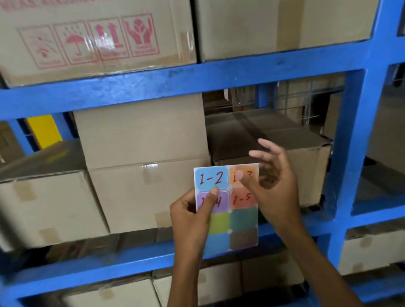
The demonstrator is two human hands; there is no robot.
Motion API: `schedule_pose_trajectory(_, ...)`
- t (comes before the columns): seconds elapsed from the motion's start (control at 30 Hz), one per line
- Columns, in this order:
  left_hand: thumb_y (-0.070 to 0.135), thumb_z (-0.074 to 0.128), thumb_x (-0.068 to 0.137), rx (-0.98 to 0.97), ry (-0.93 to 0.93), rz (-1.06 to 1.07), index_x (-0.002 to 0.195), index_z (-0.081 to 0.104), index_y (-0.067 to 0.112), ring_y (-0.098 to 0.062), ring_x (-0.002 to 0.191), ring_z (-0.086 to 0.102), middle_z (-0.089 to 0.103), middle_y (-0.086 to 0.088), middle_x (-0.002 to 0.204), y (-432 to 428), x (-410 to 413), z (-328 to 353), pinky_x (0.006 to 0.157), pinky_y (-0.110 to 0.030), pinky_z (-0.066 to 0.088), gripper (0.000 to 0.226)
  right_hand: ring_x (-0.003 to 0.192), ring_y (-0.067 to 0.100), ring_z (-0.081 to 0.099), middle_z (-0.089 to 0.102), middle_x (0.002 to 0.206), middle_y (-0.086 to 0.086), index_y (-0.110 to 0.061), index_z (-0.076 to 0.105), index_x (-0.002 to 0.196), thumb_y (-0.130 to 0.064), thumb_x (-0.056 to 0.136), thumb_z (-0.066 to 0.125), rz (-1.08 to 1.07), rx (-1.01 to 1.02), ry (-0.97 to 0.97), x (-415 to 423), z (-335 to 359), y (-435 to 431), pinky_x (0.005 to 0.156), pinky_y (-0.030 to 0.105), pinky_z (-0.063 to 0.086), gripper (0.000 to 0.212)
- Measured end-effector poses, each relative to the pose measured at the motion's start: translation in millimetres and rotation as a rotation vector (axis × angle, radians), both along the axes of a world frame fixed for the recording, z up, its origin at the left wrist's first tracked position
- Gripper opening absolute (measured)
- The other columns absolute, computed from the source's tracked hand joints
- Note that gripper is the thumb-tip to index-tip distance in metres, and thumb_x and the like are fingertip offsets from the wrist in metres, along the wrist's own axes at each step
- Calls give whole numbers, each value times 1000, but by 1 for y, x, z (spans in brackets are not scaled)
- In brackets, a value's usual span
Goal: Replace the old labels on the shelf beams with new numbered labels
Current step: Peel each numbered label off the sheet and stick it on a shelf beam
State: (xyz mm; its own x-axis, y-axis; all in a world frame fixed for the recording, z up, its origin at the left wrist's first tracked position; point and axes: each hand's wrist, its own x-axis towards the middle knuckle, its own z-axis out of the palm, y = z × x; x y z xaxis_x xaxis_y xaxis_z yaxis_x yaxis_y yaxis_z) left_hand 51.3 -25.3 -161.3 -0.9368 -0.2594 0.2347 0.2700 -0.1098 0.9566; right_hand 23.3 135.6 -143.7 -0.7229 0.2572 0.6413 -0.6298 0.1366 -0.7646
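Observation:
A white sheet of coloured stickers [229, 221] is held up in front of the shelf. Red handwriting marks the blue label "1-2" [211, 178], an orange one, a purple one and the red label "1-5" [242, 198]; the lower four are blank. My left hand [193, 218] grips the sheet's left edge, thumb across the purple label. My right hand [271, 183] has its thumb tip on the orange label [249, 171], its other fingers spread above. The upper blue shelf beam [165, 82] and the lower blue beam [108, 264] show no label.
Taped cardboard boxes [147, 183] fill every shelf level. A box with red handling symbols [91, 40] sits on the top level. A blue upright post [358, 138] stands to the right of my hands. A yellow post [46, 130] shows behind the boxes at the left.

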Motion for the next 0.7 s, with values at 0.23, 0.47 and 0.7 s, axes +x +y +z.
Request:
schedule_pose_trajectory(0.23, 41, 77, 82, 40, 54, 3, 99, 79, 25, -13, 76, 79, 82, 5, 88, -5, 12, 18, 55, -20, 58, 23, 115, 1, 62, 63, 130, -5, -18, 78, 109, -30, 87, 76, -106, 269, 162, 7, 21, -15, 77, 17, 60, 25)
schedule_pose_trajectory(0.47, 45, 76, 78, 69, 66, -56, 94, 80, 34, -13, 75, 79, 82, 5, 89, -12, 20, 25, 55, -21, 59, 21, 121, 14, 61, 65, 134, -3, -15, 81, 106, -26, 85, 79, -178, 308, 137, 15, 30, -29, 95, 53, 55, 24)
schedule_pose_trajectory(0.7, 46, 76, 78, 74, 65, -118, 94, 80, 41, -16, 78, 79, 82, 2, 92, -21, 26, 26, 56, -23, 60, 17, 124, 13, 54, 64, 133, -1, -17, 81, 99, -24, 84, 79, -112, 315, 125, 23, 38, -35, 81, 0, 47, 16)
